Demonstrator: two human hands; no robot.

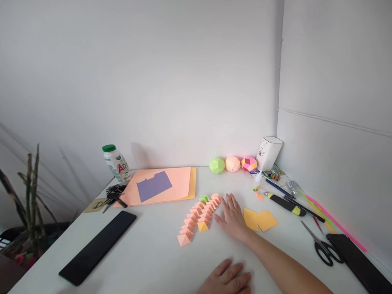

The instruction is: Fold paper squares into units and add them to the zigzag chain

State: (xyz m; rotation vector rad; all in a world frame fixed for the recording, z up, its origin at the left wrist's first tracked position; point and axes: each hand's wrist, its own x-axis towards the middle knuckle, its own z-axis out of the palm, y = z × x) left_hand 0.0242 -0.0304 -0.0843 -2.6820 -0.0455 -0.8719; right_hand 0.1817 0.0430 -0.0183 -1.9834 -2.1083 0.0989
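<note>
My right hand (231, 216) lies palm down on the table, fingers stretched out. Its fingertips are beside the far end of two rows of folded peach paper pieces (190, 220), close to them or touching; I cannot tell which. A green folded piece (203, 199) sits at the back of the rows, and a yellow folded piece (202, 226) at the near end of the right row. Just right of my right hand are yellow paper squares (266, 220). At the bottom edge, my left hand (228, 279) rests with its fingers apart, holding nothing; part of it is cut off.
Paper balls (217, 165) stand along the wall. Peach sheets (180, 183), keys (114, 194), a white bottle (118, 163) and a black flat case (99, 247) lie left. To the right are a glue bottle (257, 181), a cutter knife (286, 204) and scissors (321, 245).
</note>
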